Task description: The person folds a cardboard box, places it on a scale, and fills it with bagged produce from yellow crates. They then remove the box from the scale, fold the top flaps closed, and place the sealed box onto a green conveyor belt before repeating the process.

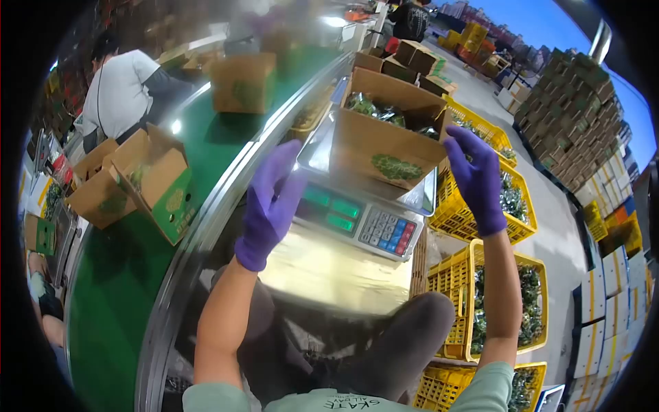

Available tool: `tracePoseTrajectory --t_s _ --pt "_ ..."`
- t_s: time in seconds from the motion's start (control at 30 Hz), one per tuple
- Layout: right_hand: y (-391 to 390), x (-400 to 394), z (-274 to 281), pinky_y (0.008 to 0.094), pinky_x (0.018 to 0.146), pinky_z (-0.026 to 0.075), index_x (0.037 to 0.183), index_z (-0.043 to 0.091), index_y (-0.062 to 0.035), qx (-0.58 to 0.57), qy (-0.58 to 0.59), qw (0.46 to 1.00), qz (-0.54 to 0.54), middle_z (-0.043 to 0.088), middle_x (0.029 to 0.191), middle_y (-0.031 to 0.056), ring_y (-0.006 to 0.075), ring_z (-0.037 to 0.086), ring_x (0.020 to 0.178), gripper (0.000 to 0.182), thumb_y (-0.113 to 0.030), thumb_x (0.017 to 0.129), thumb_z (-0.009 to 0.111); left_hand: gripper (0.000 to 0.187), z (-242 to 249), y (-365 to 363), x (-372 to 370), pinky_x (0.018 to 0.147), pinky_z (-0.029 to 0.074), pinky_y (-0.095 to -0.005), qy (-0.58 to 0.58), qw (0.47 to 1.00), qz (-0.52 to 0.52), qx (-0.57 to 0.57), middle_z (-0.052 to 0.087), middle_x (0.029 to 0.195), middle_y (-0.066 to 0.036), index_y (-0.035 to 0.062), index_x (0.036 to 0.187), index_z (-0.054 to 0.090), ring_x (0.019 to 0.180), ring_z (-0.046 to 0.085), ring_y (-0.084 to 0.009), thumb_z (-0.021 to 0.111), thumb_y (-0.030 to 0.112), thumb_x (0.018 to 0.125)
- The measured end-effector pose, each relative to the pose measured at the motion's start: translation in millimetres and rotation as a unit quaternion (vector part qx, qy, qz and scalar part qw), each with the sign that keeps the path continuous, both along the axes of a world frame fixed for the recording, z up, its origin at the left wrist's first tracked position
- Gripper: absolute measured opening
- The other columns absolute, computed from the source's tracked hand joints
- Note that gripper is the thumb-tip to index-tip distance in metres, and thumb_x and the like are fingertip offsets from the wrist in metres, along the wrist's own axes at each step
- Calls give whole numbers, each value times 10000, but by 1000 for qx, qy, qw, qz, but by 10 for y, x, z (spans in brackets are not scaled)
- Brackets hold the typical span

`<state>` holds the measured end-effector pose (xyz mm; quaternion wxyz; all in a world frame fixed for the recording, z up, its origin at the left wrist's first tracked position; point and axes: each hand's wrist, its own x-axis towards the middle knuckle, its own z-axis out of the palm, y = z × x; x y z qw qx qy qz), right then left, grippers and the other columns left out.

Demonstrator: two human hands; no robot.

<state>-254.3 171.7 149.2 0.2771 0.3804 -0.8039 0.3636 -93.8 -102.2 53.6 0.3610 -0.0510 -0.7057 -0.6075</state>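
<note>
Beside the belt, both hands, left hand (271, 202) and right hand (477, 175), spread open, flank the box (384, 141); its contents blur.

Your single head camera looks steeply down, close above the digital scale (357, 220), its fisheye view stretching beyond to the green conveyor belt (123, 275).

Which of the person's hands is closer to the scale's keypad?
Left. The left hand hovers just left of the scale's display, near the keypad; the right hand is farther, up beside the cardboard box.
</note>
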Motion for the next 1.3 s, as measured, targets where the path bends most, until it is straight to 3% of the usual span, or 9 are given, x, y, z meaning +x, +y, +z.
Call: tracePoseTrajectory --t_s 0.17,0.37,0.63,0.83,1.03,1.07,1.2,1.27,1.3 --pt "-607 -337 447 414 804 515 1002 680 -67 173 121 971 -115 679 954 175 338 656 872 193 -179 852 635 432 128 81 47 1075 352 -359 -3 997 7 -74 512 1340 -157 -41 1350 450 1253 484 -230 525 57 936" --pt "-950 -1099 90 464 810 499 890 677 -84 356 -22 930 -88 661 940 182 352 632 963 162 -221 803 679 448 123 23 77 1079 351 -360 -17 997 -2 -71 513 1342 -156 -38 1350 452 1252 487 -235 533 51 919" --pt "-561 -845 344 416 709 492 787 651 -109 51 80 989 -114 630 783 123 331 629 819 20 -103 777 636 382 96 49 40 955 447 -355 33 999 20 -25 577 1217 -197 -32 1239 554 1114 572 -281 573 73 872" --pt "-33 -555 606 238 692 465 871 641 -10 -241 27 966 85 671 816 17 73 575 746 64 -41 909 599 397 26 94 33 981 428 -336 4 1000 13 -17 584 1229 -152 -30 1275 533 1126 558 -224 571 100 902" --pt "378 1024 -98 278 631 463 950 649 -45 -185 -146 962 138 627 799 16 99 567 702 181 70 818 602 686 16 786 153 1070 359 -340 5 891 -408 202 377 1455 -110 -8 1433 321 1295 429 -225 651 242 886" --pt "486 1212 -234 300 633 480 1017 649 -58 17 -6 995 94 611 818 66 181 593 692 298 80 754 632 753 -89 982 225 1077 349 -344 -71 881 -438 164 332 1479 -111 20 1470 251 1315 406 -208 670 223 879" --pt "748 1935 -703 308 707 498 1096 628 -35 70 -136 980 131 626 982 105 215 620 799 357 1 750 708 941 -236 1651 691 1099 319 -337 -285 791 -500 209 340 1474 -99 47 1518 160 1335 370 -184 744 33 781" --pt "1081 2077 -903 323 836 489 1234 550 -5 -188 -475 849 135 610 1128 112 196 608 947 500 -176 806 744 993 -247 1803 713 1084 341 -330 -295 804 -491 159 402 1425 -100 38 1514 176 1304 402 -181 788 10 733" --pt "1264 2124 -952 353 952 449 1370 421 12 -204 -469 847 143 536 1274 136 202 558 1111 712 -353 838 723 993 -216 1876 724 1084 341 -330 -305 795 -501 155 402 1425 -100 38 1514 176 1304 402 -181 788 10 733"
